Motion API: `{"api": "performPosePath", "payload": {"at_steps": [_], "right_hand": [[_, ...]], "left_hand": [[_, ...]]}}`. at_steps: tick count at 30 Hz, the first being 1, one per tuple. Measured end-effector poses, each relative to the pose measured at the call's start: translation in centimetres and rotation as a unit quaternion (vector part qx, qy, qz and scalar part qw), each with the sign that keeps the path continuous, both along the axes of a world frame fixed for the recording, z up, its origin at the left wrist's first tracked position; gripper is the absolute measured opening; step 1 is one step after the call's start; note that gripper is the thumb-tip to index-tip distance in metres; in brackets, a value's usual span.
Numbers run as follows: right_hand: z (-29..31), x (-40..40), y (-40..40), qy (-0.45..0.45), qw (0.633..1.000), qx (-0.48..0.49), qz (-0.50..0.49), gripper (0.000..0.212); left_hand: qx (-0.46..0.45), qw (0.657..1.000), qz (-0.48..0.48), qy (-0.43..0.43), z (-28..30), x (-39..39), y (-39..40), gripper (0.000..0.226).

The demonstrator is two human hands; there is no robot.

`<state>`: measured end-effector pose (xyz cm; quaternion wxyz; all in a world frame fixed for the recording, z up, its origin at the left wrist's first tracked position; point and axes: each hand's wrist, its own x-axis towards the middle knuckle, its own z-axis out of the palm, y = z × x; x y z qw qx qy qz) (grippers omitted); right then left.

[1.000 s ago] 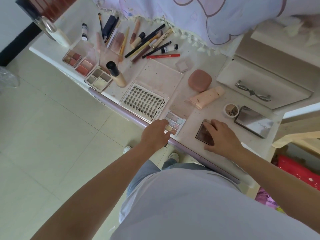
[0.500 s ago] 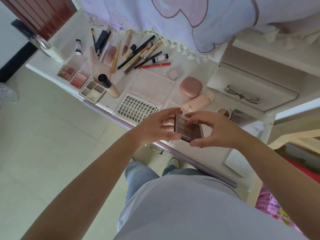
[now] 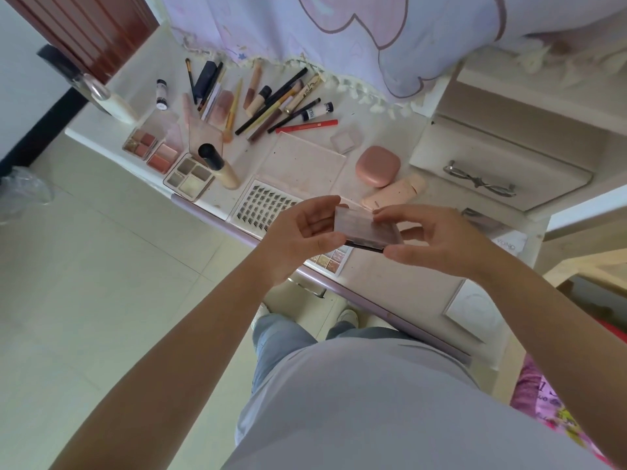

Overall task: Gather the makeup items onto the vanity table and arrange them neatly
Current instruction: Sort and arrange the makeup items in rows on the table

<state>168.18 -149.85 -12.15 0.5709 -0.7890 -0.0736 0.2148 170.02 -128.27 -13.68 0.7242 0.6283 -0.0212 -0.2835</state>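
I hold a small brown eyeshadow palette (image 3: 366,228) with a clear lid in the air above the front edge of the white vanity table (image 3: 400,276). My left hand (image 3: 298,235) grips its left end and my right hand (image 3: 431,242) pinches its right end. Below it lies a pastel eyeshadow palette (image 3: 330,259), partly hidden. A lash tray (image 3: 261,205), pink compact (image 3: 377,166), peach tube (image 3: 395,193), foundation bottle (image 3: 219,166), several open palettes (image 3: 159,150) and a spread of brushes and pencils (image 3: 271,103) lie on the table.
A drawer unit with a bow handle (image 3: 480,181) stands at the right. A lilac patterned cloth (image 3: 339,39) hangs over the table's back edge. A white lotion bottle (image 3: 113,103) lies at the far left corner. A boxed item (image 3: 498,232) sits behind my right hand. Tiled floor lies left.
My right hand lifted the brown palette off the table, my left hand left the pastel palette and joined it. Both hands now hold it higher, with its clear lid facing up.
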Motion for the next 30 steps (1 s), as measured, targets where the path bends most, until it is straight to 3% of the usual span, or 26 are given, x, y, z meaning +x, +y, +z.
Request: {"api": "performPosePath", "payload": {"at_steps": [4, 8, 18, 24, 26, 28, 30], "right_hand": [[0.1, -0.2, -0.1, 0.011, 1.0, 0.008, 0.01, 0.043], [-0.4, -0.6, 0.1, 0.037, 0.999, 0.0, 0.035, 0.053], [-2.1, -1.2, -0.4, 0.059, 0.998, 0.013, 0.015, 0.046], [-3.6, -0.9, -2.1, 0.109, 0.99, 0.093, -0.006, 0.025], [-4.3, -0.6, -2.4, 0.128, 0.985, 0.117, -0.016, 0.02], [-4.8, -0.2, -2.8, 0.171, 0.973, 0.144, -0.061, 0.036], [-5.5, 0.1, -3.1, 0.196, 0.967, 0.136, -0.092, 0.025]], "left_hand": [[0.024, 0.999, -0.037, -0.004, 0.6, -0.5, 0.1, 0.095], [0.083, 0.996, -0.029, -0.03, -0.2, -1.2, 0.1, 0.067], [0.123, 0.991, -0.016, -0.048, -1.5, -1.8, -1.0, 0.059], [0.118, 0.99, -0.042, -0.058, -1.8, -1.6, -1.8, 0.06], [0.115, 0.991, -0.05, -0.038, -1.9, -1.1, -2.0, 0.062], [0.118, 0.991, -0.065, 0.009, -2.3, -0.7, -2.1, 0.066], [0.139, 0.985, -0.094, 0.041, -3.0, -0.7, -2.1, 0.067]]}}
